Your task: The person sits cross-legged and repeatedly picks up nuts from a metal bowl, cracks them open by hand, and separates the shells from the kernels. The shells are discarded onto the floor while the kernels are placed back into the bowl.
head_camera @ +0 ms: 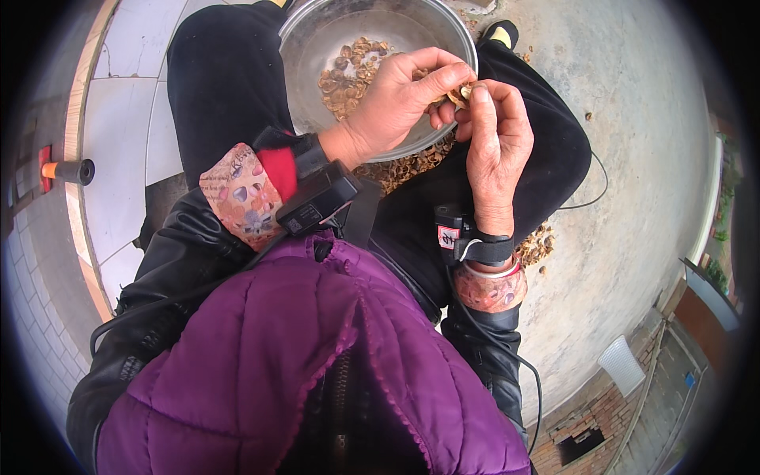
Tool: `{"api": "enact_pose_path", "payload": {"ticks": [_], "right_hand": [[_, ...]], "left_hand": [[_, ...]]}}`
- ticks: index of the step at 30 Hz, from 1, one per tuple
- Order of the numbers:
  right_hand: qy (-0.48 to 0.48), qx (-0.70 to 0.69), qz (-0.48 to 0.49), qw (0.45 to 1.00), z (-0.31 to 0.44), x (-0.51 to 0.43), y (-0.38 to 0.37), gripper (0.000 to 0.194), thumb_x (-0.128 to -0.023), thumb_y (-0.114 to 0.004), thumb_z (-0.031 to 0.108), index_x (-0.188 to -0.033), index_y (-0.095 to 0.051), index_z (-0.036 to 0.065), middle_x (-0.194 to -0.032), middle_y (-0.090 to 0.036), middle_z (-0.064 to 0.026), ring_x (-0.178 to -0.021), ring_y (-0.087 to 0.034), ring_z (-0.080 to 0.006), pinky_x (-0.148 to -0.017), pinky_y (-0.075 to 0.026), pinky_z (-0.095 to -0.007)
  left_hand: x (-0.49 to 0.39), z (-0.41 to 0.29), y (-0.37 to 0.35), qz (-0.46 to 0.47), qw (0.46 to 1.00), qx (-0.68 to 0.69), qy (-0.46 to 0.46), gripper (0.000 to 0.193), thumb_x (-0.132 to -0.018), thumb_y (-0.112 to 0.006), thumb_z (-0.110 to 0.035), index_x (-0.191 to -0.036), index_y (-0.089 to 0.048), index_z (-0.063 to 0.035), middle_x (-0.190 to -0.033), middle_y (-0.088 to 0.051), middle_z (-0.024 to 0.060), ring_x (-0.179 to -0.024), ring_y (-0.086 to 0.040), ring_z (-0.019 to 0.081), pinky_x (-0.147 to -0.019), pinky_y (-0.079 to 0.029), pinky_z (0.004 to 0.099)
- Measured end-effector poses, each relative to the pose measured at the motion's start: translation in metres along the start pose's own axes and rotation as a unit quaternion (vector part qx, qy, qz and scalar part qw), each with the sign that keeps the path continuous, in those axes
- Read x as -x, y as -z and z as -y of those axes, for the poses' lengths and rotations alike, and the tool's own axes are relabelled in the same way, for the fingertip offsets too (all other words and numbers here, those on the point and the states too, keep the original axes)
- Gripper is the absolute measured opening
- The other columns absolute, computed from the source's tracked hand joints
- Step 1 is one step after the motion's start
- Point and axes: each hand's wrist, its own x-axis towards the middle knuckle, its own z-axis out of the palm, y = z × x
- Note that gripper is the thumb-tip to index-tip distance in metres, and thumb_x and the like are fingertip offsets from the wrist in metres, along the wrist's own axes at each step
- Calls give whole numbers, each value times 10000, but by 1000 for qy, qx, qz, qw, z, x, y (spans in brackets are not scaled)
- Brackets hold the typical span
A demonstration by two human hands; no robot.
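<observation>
Over the right side of a large metal basin (409, 27), my two hands meet at their fingertips. My left hand (395, 98) is curled, with thumb and fingers closed around a small dried brown husk (456, 98). From the right, my right hand (499, 133) pinches a pale piece (466, 92) at that husk between thumb and fingers. More brown bits show inside the curl of the left hand, partly hidden by its thumb. In the basin lie many flat, dried brown pieces (344, 89), which look like seeds or pods; my left hand covers some.
Loose husks (409, 166) are heaped under the basin's near edge, and another pile (537, 243) lies on the concrete floor (641, 178). My black-trousered legs flank the basin. A cable (602, 184) loops by my right knee. White tiles (116, 124) are at the left.
</observation>
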Motion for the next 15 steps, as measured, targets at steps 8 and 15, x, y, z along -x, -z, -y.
{"api": "enact_pose_path", "payload": {"ticks": [8, 15], "right_hand": [[30, 5, -73, 997, -5, 1, -12, 200, -951, -454, 161, -851, -549, 15, -594, -588, -16, -521, -547, -61, -491, -438, -210], [-1, -29, -116, 993, -7, -4, -17, 240, -952, -432, 172, -802, -527, 12, -556, -563, -32, -460, -518, -69, -427, -404, -210]], "left_hand": [[3, 7, -17, -61, 997, -34, -39, 232, -938, -520, -256, -956, -597, -38, -783, -587, 4, -578, -510, 43, -488, -383, 173], [2, 11, -23, -92, 990, -63, -81, 214, -933, -535, -224, -924, -581, -16, -691, -589, -6, -536, -529, 20, -458, -426, 163]]}}
